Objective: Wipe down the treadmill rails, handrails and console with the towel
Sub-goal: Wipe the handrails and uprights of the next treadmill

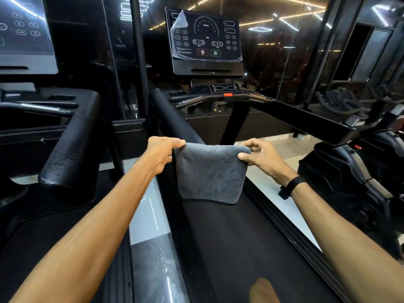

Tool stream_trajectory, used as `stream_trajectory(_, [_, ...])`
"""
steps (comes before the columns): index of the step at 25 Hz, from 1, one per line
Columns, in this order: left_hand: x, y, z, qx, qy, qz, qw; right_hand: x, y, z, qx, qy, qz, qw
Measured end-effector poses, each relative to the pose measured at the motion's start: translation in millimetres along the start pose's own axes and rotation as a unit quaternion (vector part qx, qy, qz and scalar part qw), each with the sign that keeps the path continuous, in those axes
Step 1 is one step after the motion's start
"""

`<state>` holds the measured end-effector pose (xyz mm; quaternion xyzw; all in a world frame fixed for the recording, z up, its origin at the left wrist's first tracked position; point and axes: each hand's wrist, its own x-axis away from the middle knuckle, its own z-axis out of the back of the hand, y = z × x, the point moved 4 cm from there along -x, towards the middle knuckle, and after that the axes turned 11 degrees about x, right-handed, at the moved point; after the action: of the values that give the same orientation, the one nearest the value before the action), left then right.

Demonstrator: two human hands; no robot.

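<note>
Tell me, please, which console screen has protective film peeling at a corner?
The centre console, straight ahead; its film curls off the top-left corner, unlike the console at far left.

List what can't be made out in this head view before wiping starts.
- Console button labels: too small to read, and a peeling protective film covers part of the screen.
- Towel back face: turned away from the camera as the left hand and right hand pinch its top corners.
- Treadmill belt front end: behind the hanging towel.
- Right handrail: too dark to judge dirt.
</note>
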<state>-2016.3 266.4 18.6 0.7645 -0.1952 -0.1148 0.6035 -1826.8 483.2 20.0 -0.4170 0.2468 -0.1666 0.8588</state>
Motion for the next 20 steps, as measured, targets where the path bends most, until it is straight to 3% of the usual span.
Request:
stream_trajectory(6, [0,-7,1,0.034,0.005,-0.020,0.999,3,0,7,-0.035,0.039,0.000,0.999])
stream_trajectory(12, [7,-16,4,-0.126,-0.027,-0.091,0.987,13,4,-3,0.038,0.108,-0.018,0.993])
stream_trajectory(16, [13,-26,-3,-0.298,-0.027,-0.178,0.937,15,32,-19,0.042,0.141,-0.062,0.987])
stream_trajectory(20, [1,-29,-6,-0.380,-0.014,-0.243,0.892,-1,43,-39,0.016,0.199,-0.087,0.976])
